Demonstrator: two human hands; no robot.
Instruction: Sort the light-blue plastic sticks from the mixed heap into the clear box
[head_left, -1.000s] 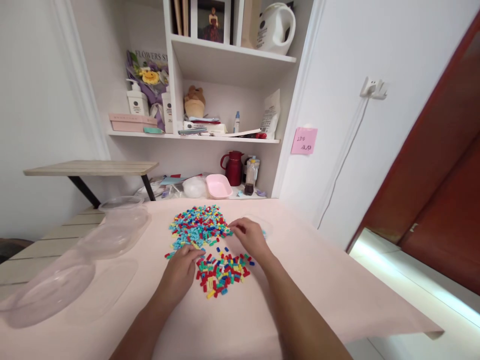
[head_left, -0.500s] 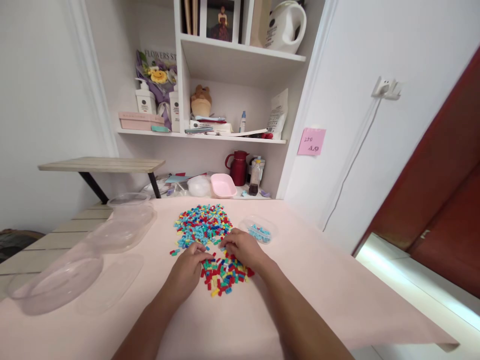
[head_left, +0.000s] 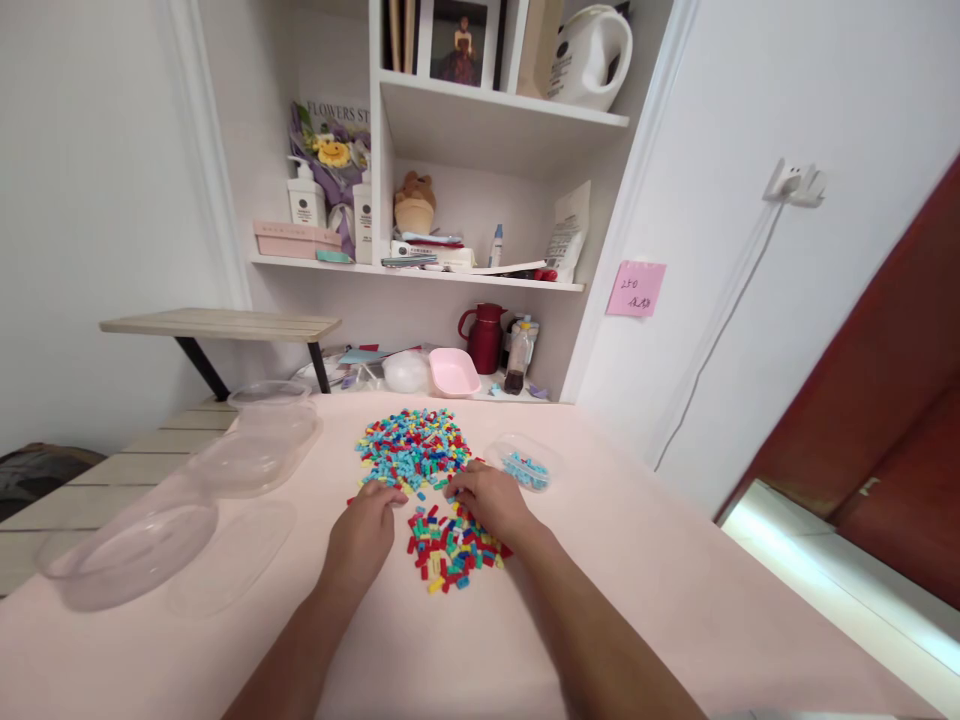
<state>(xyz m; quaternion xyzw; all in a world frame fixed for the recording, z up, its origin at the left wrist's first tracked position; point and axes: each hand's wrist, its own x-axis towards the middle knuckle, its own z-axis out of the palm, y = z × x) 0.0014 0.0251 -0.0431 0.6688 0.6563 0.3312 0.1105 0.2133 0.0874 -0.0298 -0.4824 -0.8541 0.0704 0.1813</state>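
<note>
A large heap of small toy bricks (head_left: 412, 445) in light blue, red, yellow, green and dark blue lies in the middle of the pink-covered table. Nearer to me is a smaller, looser pile of bricks (head_left: 450, 550), mostly red, yellow and green. My left hand (head_left: 364, 530) rests at the left between the two, fingers curled and thumb against them; whatever they hold is hidden. Over the small pile's upper right edge, my right hand (head_left: 491, 500) has its fingertips pinched down by a few loose blue bricks. A clear plastic tub (head_left: 555, 465) holding light blue bricks (head_left: 525, 468) sits beyond it.
Several clear plastic containers (head_left: 142, 545) and a clear lid (head_left: 232, 560) spread along the table's left side. At the back stand a pink tray (head_left: 454, 372), a red jug (head_left: 486, 338) and a bottle (head_left: 517, 360). A slatted wooden stand (head_left: 225, 323) rises back left.
My left hand has drawn a little left, away from the small pile and my right hand. My right hand stays over the pile's edge. The whole view has shifted slightly.
</note>
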